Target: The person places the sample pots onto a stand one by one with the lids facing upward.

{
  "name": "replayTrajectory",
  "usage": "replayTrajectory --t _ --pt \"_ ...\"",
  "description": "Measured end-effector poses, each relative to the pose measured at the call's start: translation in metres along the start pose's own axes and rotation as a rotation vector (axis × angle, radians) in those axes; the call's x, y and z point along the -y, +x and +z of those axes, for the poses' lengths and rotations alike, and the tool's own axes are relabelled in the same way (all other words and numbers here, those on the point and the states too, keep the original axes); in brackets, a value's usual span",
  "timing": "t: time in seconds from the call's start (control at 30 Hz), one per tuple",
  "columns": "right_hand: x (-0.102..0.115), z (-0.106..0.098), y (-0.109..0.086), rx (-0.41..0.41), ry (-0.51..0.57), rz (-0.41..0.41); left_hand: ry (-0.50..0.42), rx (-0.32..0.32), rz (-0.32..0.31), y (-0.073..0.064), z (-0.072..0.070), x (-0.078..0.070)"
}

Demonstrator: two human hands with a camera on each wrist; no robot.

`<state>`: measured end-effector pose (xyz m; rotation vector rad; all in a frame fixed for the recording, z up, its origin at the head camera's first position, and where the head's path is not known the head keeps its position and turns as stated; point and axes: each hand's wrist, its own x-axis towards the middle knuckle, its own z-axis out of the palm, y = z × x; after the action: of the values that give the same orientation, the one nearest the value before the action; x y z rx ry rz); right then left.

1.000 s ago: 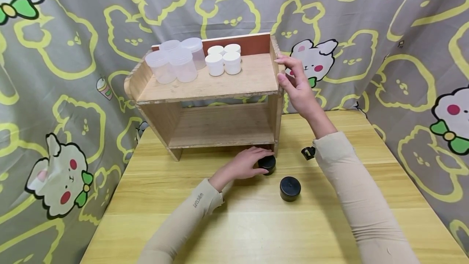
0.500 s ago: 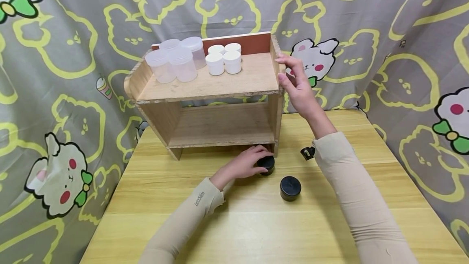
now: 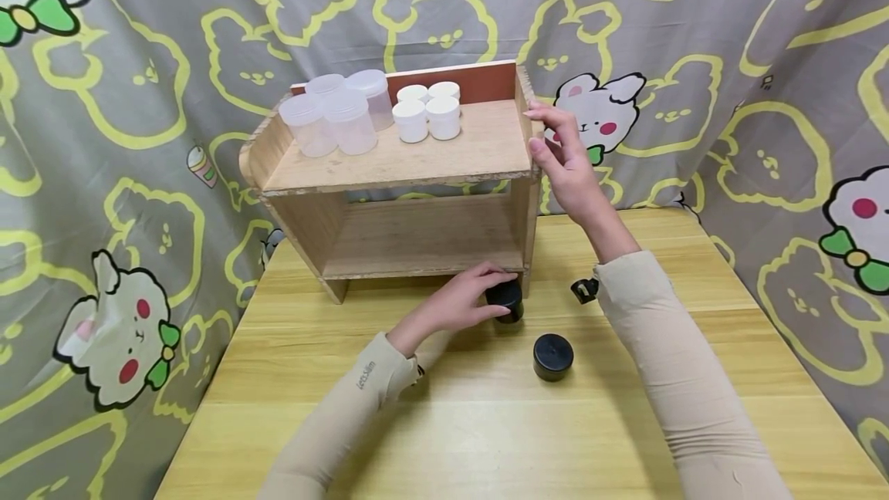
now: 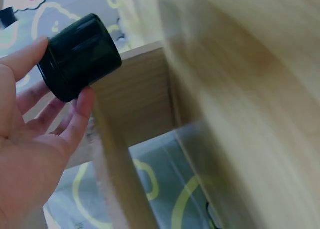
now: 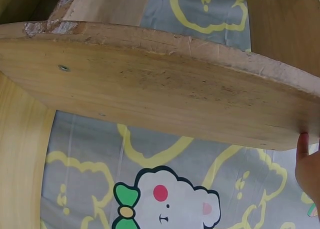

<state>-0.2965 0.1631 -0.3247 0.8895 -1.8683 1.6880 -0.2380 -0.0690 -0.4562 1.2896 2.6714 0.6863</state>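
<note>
In the head view my left hand [image 3: 454,305] holds a black lidded jar [image 3: 509,301] at the shelf's lower right corner. The left wrist view shows this jar [image 4: 82,56] pinched between thumb and fingertips, apart from the wood around it. My right hand [image 3: 575,180] grips the right side panel of a small wooden shelf [image 3: 417,234] near its top. In the right wrist view one digit presses the panel's outer face [image 5: 190,94]; the other fingers are mostly out of frame. A second black jar [image 3: 552,357] stands on the table in front.
On the shelf's top board stand several frosted clear jars [image 3: 350,126] at left and several small white jars [image 3: 443,118] beside them. A small black object [image 3: 585,289] lies on the wooden table [image 3: 472,438] by the right cuff. Patterned curtains [image 3: 646,21] enclose the table.
My left hand has raised the black jar slightly off the table, up toward the lower board. The right hand keeps its place on the side panel.
</note>
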Motion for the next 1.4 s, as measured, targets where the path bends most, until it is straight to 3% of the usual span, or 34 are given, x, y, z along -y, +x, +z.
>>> replayTrajectory --t 0.23,0.5,0.9,1.4 --pt "0.001 0.0 0.0 0.004 -0.004 0.003 -0.079 -0.088 0.027 -0.004 -0.023 -0.01" --pt "0.0 -0.001 -0.001 0.012 -0.022 0.012 -0.084 -0.178 0.076 -0.01 -0.049 -0.021" --pt "0.0 0.0 -0.001 0.008 -0.041 0.031 -0.046 -0.315 0.149 -0.016 -0.091 -0.034" --pt "0.003 0.002 -0.001 0.0 -0.024 0.042 0.043 -0.402 0.272 -0.012 -0.14 -0.053"
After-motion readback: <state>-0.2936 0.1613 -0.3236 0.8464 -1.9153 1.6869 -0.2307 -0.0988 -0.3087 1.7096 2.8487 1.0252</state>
